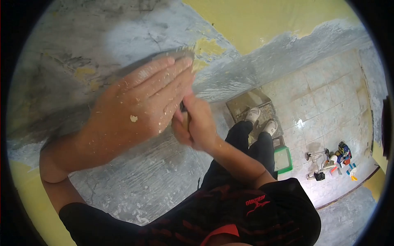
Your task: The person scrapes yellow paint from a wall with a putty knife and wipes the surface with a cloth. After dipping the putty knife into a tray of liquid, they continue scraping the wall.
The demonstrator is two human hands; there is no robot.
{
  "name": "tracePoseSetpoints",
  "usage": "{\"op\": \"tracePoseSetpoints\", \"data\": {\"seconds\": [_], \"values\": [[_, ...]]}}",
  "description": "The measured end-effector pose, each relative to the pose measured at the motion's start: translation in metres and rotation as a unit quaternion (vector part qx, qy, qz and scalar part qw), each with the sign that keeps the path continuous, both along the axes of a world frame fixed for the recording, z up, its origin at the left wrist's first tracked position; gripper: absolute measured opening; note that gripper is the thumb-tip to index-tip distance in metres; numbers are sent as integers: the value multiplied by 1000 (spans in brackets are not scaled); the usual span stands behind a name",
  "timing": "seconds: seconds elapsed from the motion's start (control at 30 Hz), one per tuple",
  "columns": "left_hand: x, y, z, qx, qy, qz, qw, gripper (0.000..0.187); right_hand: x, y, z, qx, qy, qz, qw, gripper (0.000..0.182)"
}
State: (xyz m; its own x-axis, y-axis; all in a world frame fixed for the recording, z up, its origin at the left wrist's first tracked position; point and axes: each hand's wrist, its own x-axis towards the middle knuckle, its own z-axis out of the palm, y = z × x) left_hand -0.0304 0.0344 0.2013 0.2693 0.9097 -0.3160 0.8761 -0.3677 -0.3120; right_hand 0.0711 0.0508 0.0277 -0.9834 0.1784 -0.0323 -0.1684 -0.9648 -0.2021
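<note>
Upper centre of the frame, my hands meet beside a ragged yellow paint patch (210,46).
Left hand (143,96) flat, right hand (200,125) closed round a handle (186,120); tiled floor (303,108) separates my shoes (253,115) from scattered items (328,164).

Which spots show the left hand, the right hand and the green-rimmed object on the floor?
Left hand (135,101): head view, back of the hand.
Right hand (201,125): head view, middle of the hand.
Green-rimmed object (291,160): head view, right-hand side of its green rim.
</note>
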Motion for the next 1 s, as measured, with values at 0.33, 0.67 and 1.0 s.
{"op": "tracePoseSetpoints", "data": {"seconds": [0.33, 0.67, 1.0], "values": [[-4, 2, -3, -4, -54, 22, 998, 42, 0, 1, -4, 6, -24, -2, 1000, 63], [0, 5, -4, 34, -46, 4, 998, 45, -1, 13, 1, -11, -11, -2, 1000, 60], [0, -1, -4, 30, -85, 41, 995, 42, 6, 6, 2, -21, -10, 33, 999, 61]]}}
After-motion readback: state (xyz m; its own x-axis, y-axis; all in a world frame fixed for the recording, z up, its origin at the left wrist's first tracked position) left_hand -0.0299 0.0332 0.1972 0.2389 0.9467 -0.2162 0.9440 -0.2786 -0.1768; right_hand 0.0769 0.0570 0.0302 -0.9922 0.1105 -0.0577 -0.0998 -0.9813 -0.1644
